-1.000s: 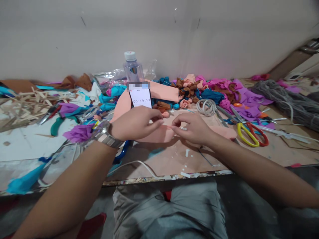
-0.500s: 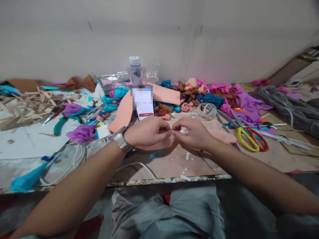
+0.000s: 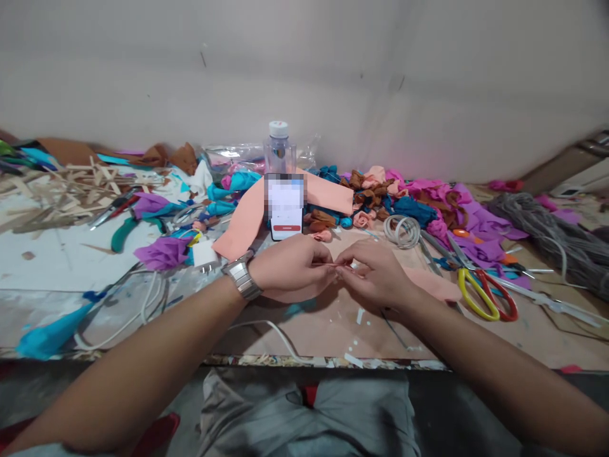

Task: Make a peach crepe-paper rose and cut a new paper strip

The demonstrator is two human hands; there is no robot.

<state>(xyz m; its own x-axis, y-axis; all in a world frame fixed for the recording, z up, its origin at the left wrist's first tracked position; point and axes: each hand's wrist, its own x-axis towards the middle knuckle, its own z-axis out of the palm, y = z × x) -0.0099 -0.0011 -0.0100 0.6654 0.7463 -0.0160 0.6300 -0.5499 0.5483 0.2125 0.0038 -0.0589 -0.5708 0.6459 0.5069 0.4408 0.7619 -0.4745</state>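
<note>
Left hand point(image 3: 290, 268) and right hand point(image 3: 373, 273): drawn closer since a second ago, from slightly apart to tip against tip, or very nearly so
Grip: pinching on both sides, thumb to forefinger, on a thin edge of peach paper point(image 3: 304, 294)
Peach paper: in the grip at its narrow edge, with a broader part below the left hand
Second peach stretch point(image 3: 434, 284): right of the grip, partly behind the right wrist; cannot tell whether joined to the held piece
Wristwatch point(image 3: 242, 277): left of the grip, metal band around the left wrist
Phone point(image 3: 286, 219): beyond the grip and slightly left, propped up, screen lit, upper part blurred, red bar near the bottom
Bottle point(image 3: 280, 155): farther beyond, just behind the phone, clear with a white cap
Curved peach sheet point(image 3: 242, 219): beyond the grip, showing on both sides of the phone
Crumpled paper pile point(image 3: 413, 212): beyond and right of the grip, in pink, purple, brown and blue
White coil point(image 3: 402, 231): right of the grip, in front of the pile
Scissors point(image 3: 490, 298): farther right, one handle yellow, one red
Purple paper point(image 3: 164, 252): well left of the grip, crumpled
Wood sticks point(image 3: 85, 190): farthest left, in a loose heap
</note>
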